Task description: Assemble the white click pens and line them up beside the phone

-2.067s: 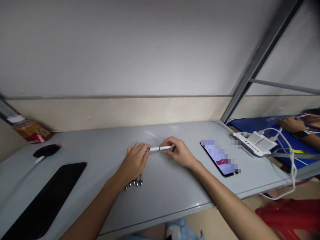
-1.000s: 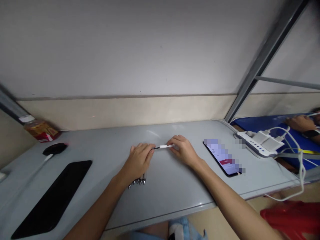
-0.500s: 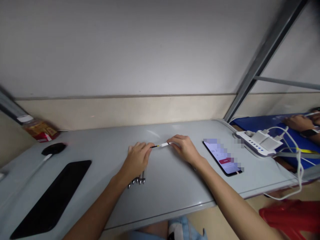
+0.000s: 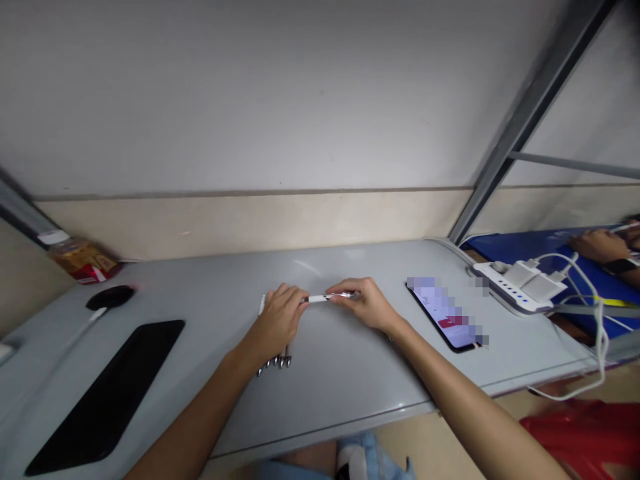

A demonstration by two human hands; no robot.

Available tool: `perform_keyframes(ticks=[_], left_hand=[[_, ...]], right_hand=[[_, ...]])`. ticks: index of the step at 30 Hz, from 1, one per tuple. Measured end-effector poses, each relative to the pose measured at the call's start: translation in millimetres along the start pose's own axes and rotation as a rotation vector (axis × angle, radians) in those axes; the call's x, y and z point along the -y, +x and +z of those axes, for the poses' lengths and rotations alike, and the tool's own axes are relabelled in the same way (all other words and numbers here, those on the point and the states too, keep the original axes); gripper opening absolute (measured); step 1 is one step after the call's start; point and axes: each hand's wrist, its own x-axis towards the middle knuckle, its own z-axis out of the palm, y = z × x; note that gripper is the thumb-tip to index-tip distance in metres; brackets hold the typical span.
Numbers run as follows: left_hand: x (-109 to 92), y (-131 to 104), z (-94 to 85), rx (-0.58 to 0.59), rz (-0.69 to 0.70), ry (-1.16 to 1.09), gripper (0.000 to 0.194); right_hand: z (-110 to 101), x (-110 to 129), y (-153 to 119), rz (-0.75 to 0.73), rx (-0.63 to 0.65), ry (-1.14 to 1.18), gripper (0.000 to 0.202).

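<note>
A slim white pen (image 4: 317,299) spans the gap between my two hands, lying nearly level just above the desk. My left hand (image 4: 281,313) pinches its left end, where a dark section shows at the fingertips. With closed fingers, my right hand (image 4: 367,302) grips the other end, and a shiny, clear-looking part runs along those fingers. Several slender rods with silver ends (image 4: 275,362) stick out from under my left hand on the desk; the rest of them is hidden. A white object (image 4: 261,304) peeks out beyond that hand's knuckles.
To the right lies a phone (image 4: 445,315) with a lit screen, near a white power strip (image 4: 517,287) with chargers and cables. On the left are a black pad (image 4: 107,397), a black mouse-like object (image 4: 110,297) and a bottle (image 4: 83,259). Another person's hand (image 4: 600,247) rests far right.
The dark and yellow thin piece that showed between my left fingers and the white barrel is now out of sight. The barrel bridges both hands, and a shiny part shows at my right fingers.
</note>
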Motion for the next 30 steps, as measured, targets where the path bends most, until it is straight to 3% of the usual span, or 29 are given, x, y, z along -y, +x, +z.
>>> perform_keyframes(ticks=[4, 7, 12, 15, 19, 23, 25, 28, 30], left_hand=[[-2, 1, -2.7, -0.013, 0.024, 0.012, 0.023], [-2, 1, -4.1, -0.010, 0.013, -0.004, 0.022], [-2, 1, -5.8, -0.005, -0.007, -0.022, 0.023], [-3, 1, -6.0, 0.009, -0.004, -0.041, 0.024], [0, 0, -4.2, 0.014, -0.023, -0.039, 0.024], [4, 1, -1.5, -0.001, -0.036, -0.050, 0.024], [6, 1, 0.1, 0.002, -0.033, -0.055, 0.024], [9, 1, 2.1, 0.001, -0.046, -0.064, 0.025], [11, 0, 2.9, -0.013, -0.057, -0.076, 0.025]], right_hand=[[-3, -2, 1, 0.153, 0.110, 0.077, 0.048], [-9, -2, 1, 0.143, 0.095, 0.201, 0.030], [-14, -1, 0, 0.171, 0.148, 0.228, 0.032], [-13, -5, 0, 0.243, 0.156, 0.154, 0.052], [-14, -8, 1, 0.153, 0.085, 0.191, 0.034], [-16, -8, 1, 0.168, 0.104, 0.187, 0.034], [-16, -8, 1, 0.217, 0.109, 0.146, 0.049], [-15, -9, 1, 0.174, 0.069, 0.153, 0.032], [-15, -10, 0, 0.149, 0.092, 0.165, 0.034]])
